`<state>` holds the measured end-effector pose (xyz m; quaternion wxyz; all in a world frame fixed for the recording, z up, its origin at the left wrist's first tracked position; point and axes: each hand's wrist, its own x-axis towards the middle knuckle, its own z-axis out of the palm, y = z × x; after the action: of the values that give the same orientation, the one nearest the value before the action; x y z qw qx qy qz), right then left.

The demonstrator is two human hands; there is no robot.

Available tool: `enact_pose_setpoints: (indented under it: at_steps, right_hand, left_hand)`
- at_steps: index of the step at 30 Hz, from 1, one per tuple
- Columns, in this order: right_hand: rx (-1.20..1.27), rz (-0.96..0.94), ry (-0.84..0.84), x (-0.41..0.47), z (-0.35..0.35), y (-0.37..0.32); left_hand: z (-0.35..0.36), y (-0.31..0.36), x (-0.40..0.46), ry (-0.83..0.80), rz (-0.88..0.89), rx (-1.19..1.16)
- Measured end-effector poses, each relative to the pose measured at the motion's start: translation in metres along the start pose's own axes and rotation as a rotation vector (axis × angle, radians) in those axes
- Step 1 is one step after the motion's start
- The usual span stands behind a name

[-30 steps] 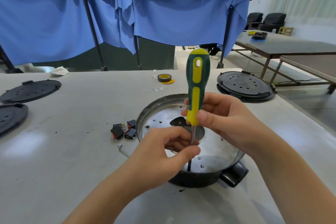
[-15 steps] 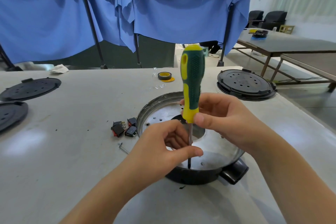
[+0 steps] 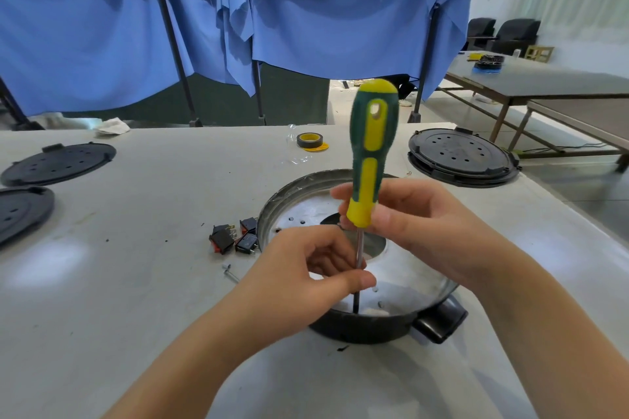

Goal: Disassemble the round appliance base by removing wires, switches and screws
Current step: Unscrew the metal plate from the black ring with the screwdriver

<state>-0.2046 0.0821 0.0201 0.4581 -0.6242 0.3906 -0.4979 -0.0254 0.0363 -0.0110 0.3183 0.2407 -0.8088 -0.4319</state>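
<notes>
The screwdriver [image 3: 369,160] stands near upright — tip down inside the round base [image 3: 401,282] (silvery, black-rimmed) on the desk [image 3: 136,282]; right hand [image 3: 418,228] grips its handle, left hand [image 3: 306,275] fingers pinch its shaft.

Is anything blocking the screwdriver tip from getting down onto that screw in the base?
Nothing visible does. The screwdriver stands upright, shaft running straight down to the floor of the round base. The left hand only pinches the shaft; the right hand grips the handle. The screw itself can't be made out.
</notes>
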Motion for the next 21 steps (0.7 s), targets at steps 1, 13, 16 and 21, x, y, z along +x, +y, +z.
enact_pose_setpoints:
  at_steps: [1, 13, 16, 21]
  right_hand:
    - [-0.02, -0.002, 0.017, 0.0, 0.0012, -0.0004]
    - [0.065, -0.002, 0.031, 0.0009, -0.0013, 0.0018]
    - [-0.032, -0.008, 0.05, 0.0004, 0.0021, 0.0006]
    - [-0.06, -0.027, 0.147, 0.0003, 0.0015, 0.0021]
  left_hand:
    - [0.0005, -0.0002, -0.0001, 0.01, 0.003, 0.006]
    - [-0.0021, 0.0024, -0.001, -0.085, 0.005, -0.011]
    - [0.0005, 0.0017, 0.0002, 0.001, -0.013, 0.007]
    - [0.0004, 0.0, 0.0009, -0.005, -0.013, 0.03]
